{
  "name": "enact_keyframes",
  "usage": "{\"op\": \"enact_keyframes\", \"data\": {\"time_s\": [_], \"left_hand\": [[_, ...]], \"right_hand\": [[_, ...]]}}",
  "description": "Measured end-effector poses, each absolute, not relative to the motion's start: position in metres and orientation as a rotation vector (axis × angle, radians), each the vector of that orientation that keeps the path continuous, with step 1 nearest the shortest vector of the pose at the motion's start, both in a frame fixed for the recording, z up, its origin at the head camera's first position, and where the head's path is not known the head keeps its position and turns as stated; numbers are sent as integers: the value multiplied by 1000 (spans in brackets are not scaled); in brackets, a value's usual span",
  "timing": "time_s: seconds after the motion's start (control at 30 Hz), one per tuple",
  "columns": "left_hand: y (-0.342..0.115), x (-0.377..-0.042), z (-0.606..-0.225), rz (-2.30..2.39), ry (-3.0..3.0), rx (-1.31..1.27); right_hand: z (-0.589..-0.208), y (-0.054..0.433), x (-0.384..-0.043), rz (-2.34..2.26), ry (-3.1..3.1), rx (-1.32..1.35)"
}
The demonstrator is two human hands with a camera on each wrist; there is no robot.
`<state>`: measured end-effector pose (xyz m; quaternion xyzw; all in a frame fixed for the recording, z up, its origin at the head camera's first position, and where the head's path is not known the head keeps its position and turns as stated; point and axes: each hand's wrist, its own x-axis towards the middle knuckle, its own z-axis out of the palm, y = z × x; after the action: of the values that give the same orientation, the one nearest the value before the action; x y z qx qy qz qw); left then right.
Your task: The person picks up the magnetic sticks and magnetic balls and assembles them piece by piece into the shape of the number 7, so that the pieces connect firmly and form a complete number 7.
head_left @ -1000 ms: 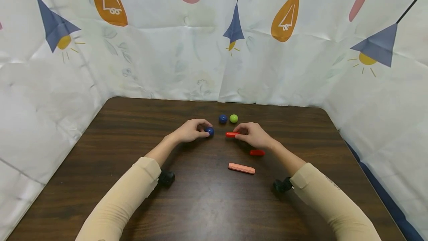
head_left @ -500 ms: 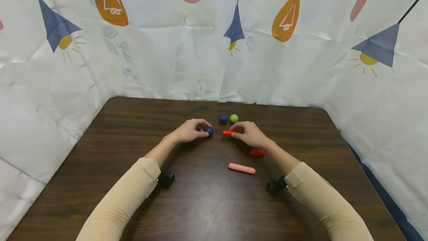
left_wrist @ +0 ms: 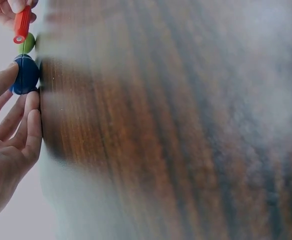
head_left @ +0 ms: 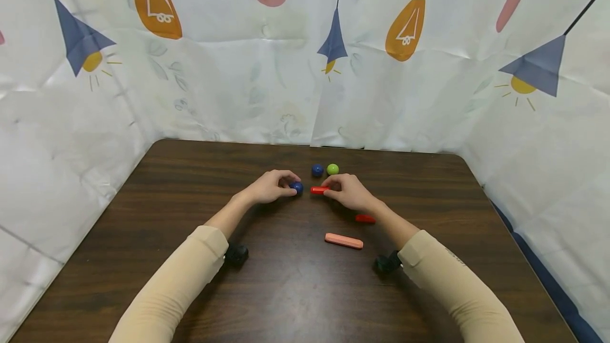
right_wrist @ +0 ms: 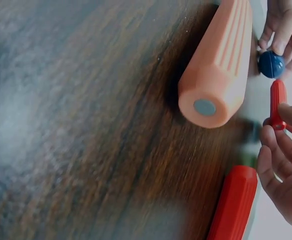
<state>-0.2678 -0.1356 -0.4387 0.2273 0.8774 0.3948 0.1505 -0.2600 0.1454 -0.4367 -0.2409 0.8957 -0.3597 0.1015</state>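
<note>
In the head view, my left hand [head_left: 270,187] pinches a glossy blue ball [head_left: 297,188] between thumb and fingertips, low over the table. Opposite it, my right hand [head_left: 350,193] holds a short red ridged rod [head_left: 318,190] by its right part. The rod's free end points at the ball, with a narrow gap between them in the head view. A small pale disc shows in the end of the red rod [left_wrist: 21,30] in the left wrist view. Just behind the hands lie a second blue ball [head_left: 317,170] and a lime green ball [head_left: 332,169].
Another red rod [head_left: 365,218] lies below my right wrist. Nearer to me is a longer salmon-coloured ridged rod [head_left: 344,241], with a grey disc in its end in the right wrist view. A printed white curtain [head_left: 229,94] hangs around the dark wooden table [head_left: 286,300].
The right hand has slid left with the red rod, narrowing the gap to the held blue ball. The left hand stays nearly still. The loose balls and rods have not moved.
</note>
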Motion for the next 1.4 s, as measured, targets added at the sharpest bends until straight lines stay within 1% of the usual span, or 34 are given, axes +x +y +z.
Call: {"op": "enact_keyframes", "data": {"time_s": [0.63, 1.4], "left_hand": [[-136, -268, -437, 1130, 2519, 666], [-132, -271, -437, 1114, 2524, 665]], "right_hand": [[-436, 131, -267, -1031, 2668, -699], [-440, 127, -269, -1009, 2682, -696]]}}
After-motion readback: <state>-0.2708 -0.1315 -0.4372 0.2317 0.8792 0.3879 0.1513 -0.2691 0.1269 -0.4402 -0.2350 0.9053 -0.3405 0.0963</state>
